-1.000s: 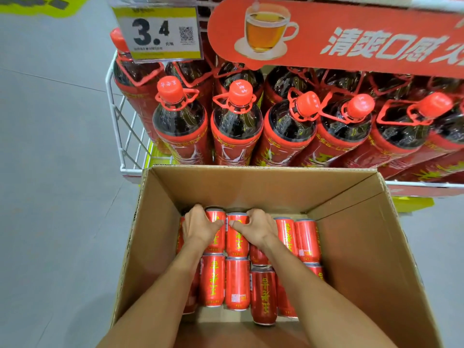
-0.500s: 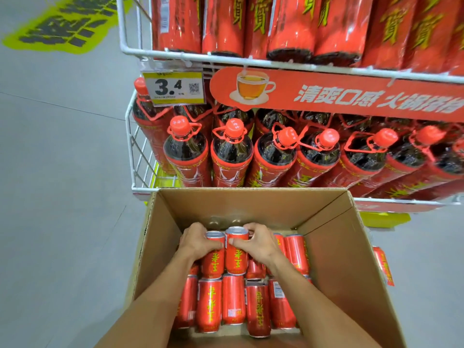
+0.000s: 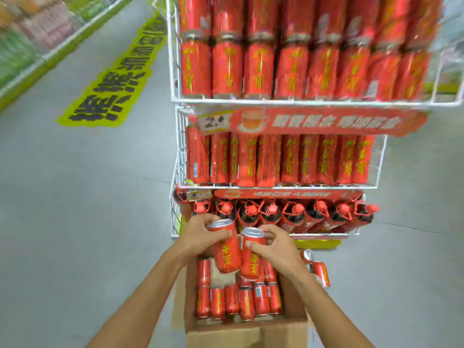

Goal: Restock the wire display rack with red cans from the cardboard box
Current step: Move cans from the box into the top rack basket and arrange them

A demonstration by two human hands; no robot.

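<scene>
My left hand (image 3: 198,237) grips a red can (image 3: 227,249) with yellow lettering, held tilted above the cardboard box (image 3: 246,332). My right hand (image 3: 275,246) grips a second red can (image 3: 251,257) right beside the first; the two cans touch. Below them several red cans (image 3: 238,301) lie on their sides in the box. The white wire display rack (image 3: 301,102) rises in front, its upper tiers filled with upright red cans (image 3: 276,159) and its bottom tier with dark bottles (image 3: 293,216) with red caps.
Two red cans (image 3: 319,271) lie on the grey floor right of the box. A yellow floor sticker (image 3: 113,84) with black lettering lies to the left. Blurred store shelving (image 3: 30,41) runs along the far left.
Both hands have lifted one can each out of the box, up to the level of the bottom tier. The view has tilted up, showing the upper tiers of the rack.
</scene>
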